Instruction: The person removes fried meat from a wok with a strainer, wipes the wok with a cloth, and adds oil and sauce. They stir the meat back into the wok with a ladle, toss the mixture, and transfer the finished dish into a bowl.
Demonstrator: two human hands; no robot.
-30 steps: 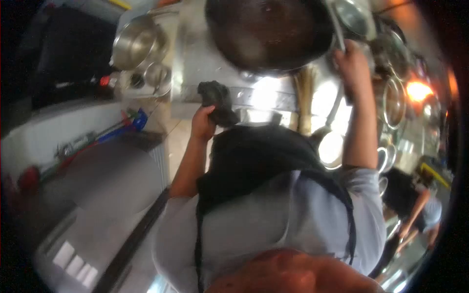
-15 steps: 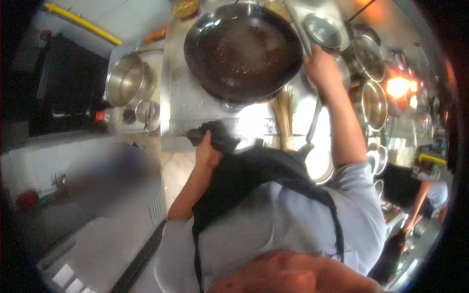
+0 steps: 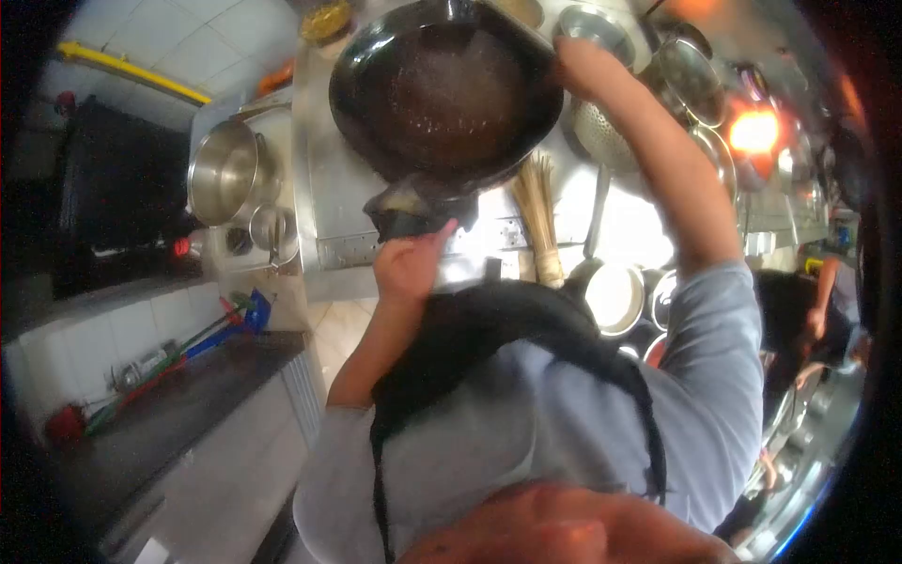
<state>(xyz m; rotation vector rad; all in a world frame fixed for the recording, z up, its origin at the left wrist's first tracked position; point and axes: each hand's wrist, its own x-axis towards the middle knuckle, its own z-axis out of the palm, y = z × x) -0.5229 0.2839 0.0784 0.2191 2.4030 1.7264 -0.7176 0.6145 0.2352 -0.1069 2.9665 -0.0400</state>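
A large dark wok with a brown, wet-looking inside is on the metal stove top. My left hand is closed on a dark cloth, which lies against the wok's near edge. At the wok's right rim, my right hand is closed round the long metal handle of a tool that reaches over the wok; its far end is out of view. A bamboo brush and a perforated strainer lie right of the wok, below my right hand.
Left of the stove are a steel pot and a smaller pan. Metal bowls and strainers crowd the right, near a bright flame-like glow. Round containers stand nearer. Other people are at the far right.
My left hand has moved up and right with the cloth, to the wok's edge. My right hand has shifted up and left with the handle. A blurred shape at left is gone.
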